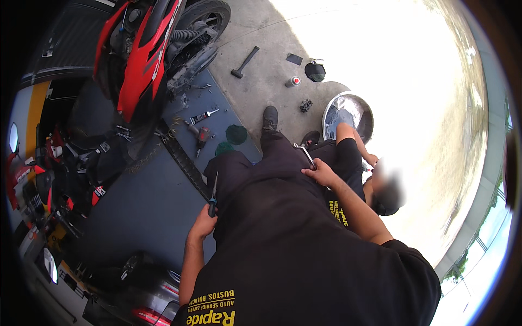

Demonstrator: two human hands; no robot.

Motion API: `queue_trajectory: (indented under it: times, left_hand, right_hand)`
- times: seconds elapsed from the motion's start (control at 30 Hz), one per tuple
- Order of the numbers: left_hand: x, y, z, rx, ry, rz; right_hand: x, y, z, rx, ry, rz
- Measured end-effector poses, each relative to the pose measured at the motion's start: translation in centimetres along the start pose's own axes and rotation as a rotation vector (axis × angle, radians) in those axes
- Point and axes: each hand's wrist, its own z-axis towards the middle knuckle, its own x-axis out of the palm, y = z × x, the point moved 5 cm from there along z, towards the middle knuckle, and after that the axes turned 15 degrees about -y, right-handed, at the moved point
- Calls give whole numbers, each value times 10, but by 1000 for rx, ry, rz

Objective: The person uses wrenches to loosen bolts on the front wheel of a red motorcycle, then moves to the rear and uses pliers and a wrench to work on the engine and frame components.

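Note:
My left hand (204,223) is closed round a long, thin-nosed tool (214,196) with a blue-and-black handle, its tip upward beside my left thigh. My right hand (321,175) grips a silver metal hand tool (305,153) over my dark trousers. A red-and-black power tool (202,139), a white sealant tube (203,116) and green cloths (236,135) lie on the dark mat (241,117) near my legs. A co-worker (350,152) crouches close on my right, one arm at a round metal basin (325,119).
A red motorcycle (137,65) stands upper left, with removed black-and-red body parts (54,182) at left and a grey car (147,288) at lower left. On the concrete are a hammer (244,62), spray can (292,82), dark bag (315,71), flat piece (294,58) and small dark parts (306,105).

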Motion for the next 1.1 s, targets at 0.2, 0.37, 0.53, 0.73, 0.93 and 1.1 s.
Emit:
queue_trajectory:
  times: [0.2, 0.37, 0.53, 0.73, 0.93, 1.1]
  left_hand:
    - [-28, -98, -13, 0, 142, -132]
    - [-19, -119, 27, -1, 281, -268]
    - [-29, -151, 67, -140, 457, -447]
    - [-39, -222, 69, -226, 420, -383]
    - [-13, -253, 70, -496, 434, -138]
    - [32, -291, 104, -331, 435, 45]
  right_hand:
    - [-79, 72, 33, 211, 366, 164]
    - [-118, 131, 35, 28, 710, 142]
    - [-119, 165, 53, 194, 766, 358]
    - [-165, 215, 139, 152, 565, 309]
    - [-139, 118, 382, 66, -170, 8]
    - [-58, 12, 548, 374, -166, 19]
